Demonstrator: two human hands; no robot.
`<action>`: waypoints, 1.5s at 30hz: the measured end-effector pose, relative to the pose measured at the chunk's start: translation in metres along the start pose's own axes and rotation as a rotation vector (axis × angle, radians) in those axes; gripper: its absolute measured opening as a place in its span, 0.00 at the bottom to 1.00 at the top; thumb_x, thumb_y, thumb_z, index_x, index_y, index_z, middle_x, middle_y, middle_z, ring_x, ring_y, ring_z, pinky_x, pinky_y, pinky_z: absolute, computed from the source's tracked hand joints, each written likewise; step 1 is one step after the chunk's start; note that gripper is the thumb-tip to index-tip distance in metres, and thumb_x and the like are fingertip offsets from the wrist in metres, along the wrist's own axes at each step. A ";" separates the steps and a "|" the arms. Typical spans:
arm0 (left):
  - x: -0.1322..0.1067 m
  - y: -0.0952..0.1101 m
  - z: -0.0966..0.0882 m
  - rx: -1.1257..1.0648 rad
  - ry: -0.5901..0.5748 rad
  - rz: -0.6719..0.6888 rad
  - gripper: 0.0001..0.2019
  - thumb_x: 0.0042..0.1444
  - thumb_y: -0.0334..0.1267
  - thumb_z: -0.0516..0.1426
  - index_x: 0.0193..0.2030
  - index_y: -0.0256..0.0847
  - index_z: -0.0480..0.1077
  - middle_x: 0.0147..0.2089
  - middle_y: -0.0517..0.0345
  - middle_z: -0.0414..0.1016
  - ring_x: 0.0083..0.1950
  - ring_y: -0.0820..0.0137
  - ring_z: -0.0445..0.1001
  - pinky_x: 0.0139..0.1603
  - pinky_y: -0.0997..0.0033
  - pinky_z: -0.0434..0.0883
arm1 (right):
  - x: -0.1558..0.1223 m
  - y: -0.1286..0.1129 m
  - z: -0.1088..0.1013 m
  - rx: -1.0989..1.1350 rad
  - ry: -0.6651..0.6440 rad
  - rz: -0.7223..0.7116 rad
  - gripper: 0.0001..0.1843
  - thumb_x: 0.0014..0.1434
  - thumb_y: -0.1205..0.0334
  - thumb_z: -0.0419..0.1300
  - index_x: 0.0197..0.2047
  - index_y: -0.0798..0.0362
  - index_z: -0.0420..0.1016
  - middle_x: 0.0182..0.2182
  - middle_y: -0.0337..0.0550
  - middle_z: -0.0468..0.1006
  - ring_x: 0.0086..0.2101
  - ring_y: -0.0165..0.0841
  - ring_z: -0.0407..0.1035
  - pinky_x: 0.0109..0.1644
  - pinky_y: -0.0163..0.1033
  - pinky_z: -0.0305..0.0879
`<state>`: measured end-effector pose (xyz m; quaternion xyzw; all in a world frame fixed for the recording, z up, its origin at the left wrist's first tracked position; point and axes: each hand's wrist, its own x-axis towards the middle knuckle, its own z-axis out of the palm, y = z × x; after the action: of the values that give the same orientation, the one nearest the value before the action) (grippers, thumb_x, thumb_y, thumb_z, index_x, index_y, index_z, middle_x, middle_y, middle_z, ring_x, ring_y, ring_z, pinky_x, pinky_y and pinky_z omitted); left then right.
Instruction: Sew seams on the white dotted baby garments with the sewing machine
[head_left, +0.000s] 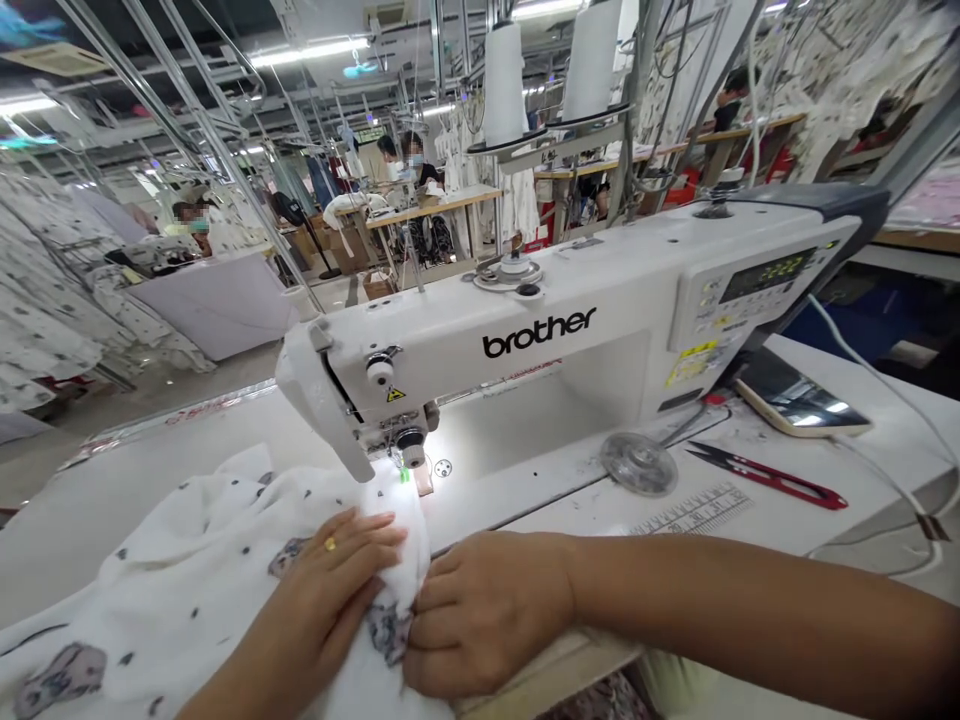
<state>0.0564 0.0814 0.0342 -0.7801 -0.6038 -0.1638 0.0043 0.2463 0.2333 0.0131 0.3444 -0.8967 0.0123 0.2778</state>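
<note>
While gathered between both hands, the cloth (202, 570) lies bunched directly before the presser foot (411, 478) of a white Brother sewing machine (525, 330). The left hand (326, 590), wearing a gold ring (330, 544), lies palm-down, its fingers together and lightly curved, closing over a fold. The right hand (484, 612) enters from the right with the forearm nearly level, its fingers curled and pinching the same fabric beside the left hand. The cloth is thin, soft and white, printed with small dark dots and grey floral patches, and the lower frame edge cuts it off. Lamp glare and folds hide the needle and stitching point. On the white table (127, 510) to the right lie red-handled snips (765, 476), a phone (799, 395), a clear round disc (637, 463) and a printed ruler scale (694, 510). Thread cones (504, 85) stand above the machine; workers (401, 165) sit far behind, small and indistinct.
</note>
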 end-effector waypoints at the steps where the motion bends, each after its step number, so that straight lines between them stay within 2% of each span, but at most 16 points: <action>1: 0.001 0.001 0.004 0.008 -0.016 0.006 0.15 0.63 0.30 0.51 0.52 0.50 0.70 0.56 0.58 0.77 0.61 0.66 0.73 0.70 0.58 0.61 | -0.002 0.001 0.001 0.003 -0.011 0.016 0.12 0.68 0.67 0.53 0.37 0.53 0.77 0.28 0.37 0.75 0.30 0.29 0.69 0.32 0.36 0.64; 5: 0.001 0.001 0.010 0.022 0.030 -0.002 0.16 0.63 0.29 0.50 0.55 0.49 0.67 0.57 0.59 0.77 0.59 0.69 0.74 0.70 0.62 0.60 | -0.008 0.002 0.003 0.040 -0.104 0.049 0.09 0.68 0.65 0.54 0.41 0.51 0.77 0.32 0.35 0.77 0.35 0.28 0.71 0.32 0.36 0.64; 10: 0.002 0.001 0.014 -0.001 0.077 -0.058 0.16 0.63 0.31 0.50 0.54 0.51 0.69 0.56 0.61 0.77 0.58 0.68 0.75 0.67 0.64 0.64 | -0.009 0.001 0.004 0.076 -0.111 0.063 0.09 0.67 0.66 0.55 0.45 0.52 0.77 0.33 0.33 0.78 0.36 0.28 0.71 0.31 0.37 0.65; 13: 0.003 0.001 0.022 -0.013 0.031 -0.061 0.15 0.64 0.31 0.50 0.53 0.50 0.70 0.56 0.59 0.77 0.59 0.66 0.74 0.68 0.60 0.62 | -0.008 0.001 0.003 0.082 -0.114 0.066 0.09 0.67 0.64 0.56 0.46 0.51 0.77 0.33 0.34 0.78 0.33 0.28 0.71 0.31 0.37 0.64; 17: 0.004 -0.002 0.029 0.013 -0.011 -0.008 0.18 0.64 0.30 0.49 0.57 0.50 0.69 0.57 0.56 0.76 0.61 0.65 0.72 0.71 0.53 0.56 | -0.009 0.001 0.001 0.072 -0.133 0.070 0.08 0.67 0.63 0.56 0.44 0.50 0.77 0.33 0.33 0.78 0.33 0.27 0.70 0.31 0.36 0.63; 25: 0.015 -0.005 0.024 0.036 -0.032 -0.024 0.19 0.66 0.31 0.49 0.60 0.51 0.69 0.59 0.54 0.74 0.64 0.61 0.68 0.70 0.47 0.55 | -0.012 0.005 0.001 0.068 -0.116 0.158 0.10 0.70 0.63 0.52 0.42 0.53 0.75 0.32 0.34 0.77 0.34 0.28 0.69 0.33 0.37 0.62; 28: 0.023 -0.013 0.023 0.031 -0.014 -0.047 0.20 0.65 0.30 0.49 0.61 0.51 0.68 0.59 0.53 0.72 0.61 0.60 0.69 0.67 0.47 0.60 | -0.014 0.011 -0.001 0.093 -0.160 0.240 0.09 0.71 0.65 0.52 0.45 0.54 0.73 0.36 0.36 0.79 0.38 0.28 0.70 0.35 0.36 0.63; 31: 0.032 -0.025 0.024 0.005 0.015 -0.098 0.21 0.66 0.31 0.49 0.61 0.52 0.69 0.54 0.50 0.72 0.56 0.60 0.71 0.57 0.53 0.70 | -0.016 0.019 0.000 0.141 -0.172 0.327 0.08 0.70 0.69 0.52 0.47 0.54 0.72 0.41 0.38 0.79 0.42 0.27 0.71 0.40 0.33 0.65; 35: 0.043 -0.037 0.017 0.016 -0.030 -0.096 0.21 0.66 0.30 0.48 0.60 0.53 0.70 0.50 0.52 0.73 0.54 0.61 0.72 0.54 0.57 0.72 | -0.017 0.027 0.002 0.177 -0.171 0.425 0.08 0.70 0.70 0.52 0.44 0.54 0.72 0.39 0.37 0.80 0.42 0.27 0.71 0.46 0.33 0.67; 37: 0.044 -0.035 0.007 0.068 -0.110 -0.089 0.21 0.66 0.32 0.48 0.62 0.54 0.68 0.53 0.54 0.73 0.55 0.61 0.73 0.55 0.57 0.72 | -0.016 0.029 -0.002 0.148 -0.169 0.367 0.09 0.69 0.70 0.52 0.45 0.56 0.73 0.41 0.40 0.79 0.45 0.30 0.70 0.51 0.35 0.66; 39: 0.038 -0.026 -0.005 0.148 -0.141 -0.061 0.22 0.67 0.36 0.49 0.66 0.54 0.62 0.57 0.55 0.73 0.57 0.61 0.72 0.58 0.55 0.71 | -0.014 0.028 -0.007 0.100 -0.156 0.247 0.10 0.68 0.70 0.52 0.47 0.58 0.73 0.44 0.43 0.78 0.49 0.34 0.68 0.56 0.39 0.63; 42: 0.020 -0.004 -0.014 0.253 -0.038 0.013 0.25 0.66 0.43 0.51 0.69 0.47 0.56 0.63 0.53 0.69 0.62 0.59 0.69 0.60 0.57 0.69 | -0.010 0.022 -0.013 0.050 -0.135 0.103 0.11 0.68 0.68 0.52 0.46 0.58 0.75 0.42 0.44 0.78 0.47 0.37 0.68 0.54 0.42 0.63; 45: -0.002 0.014 -0.003 0.334 0.088 0.062 0.28 0.64 0.48 0.53 0.67 0.38 0.59 0.63 0.47 0.70 0.61 0.58 0.71 0.54 0.63 0.72 | -0.008 0.016 -0.012 0.032 -0.128 0.075 0.14 0.69 0.69 0.49 0.41 0.56 0.76 0.33 0.40 0.77 0.38 0.34 0.68 0.44 0.41 0.64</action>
<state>0.0684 0.0751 0.0396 -0.7789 -0.5974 -0.0952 0.1655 0.2473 0.2529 0.0215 0.3148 -0.9247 0.0148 0.2136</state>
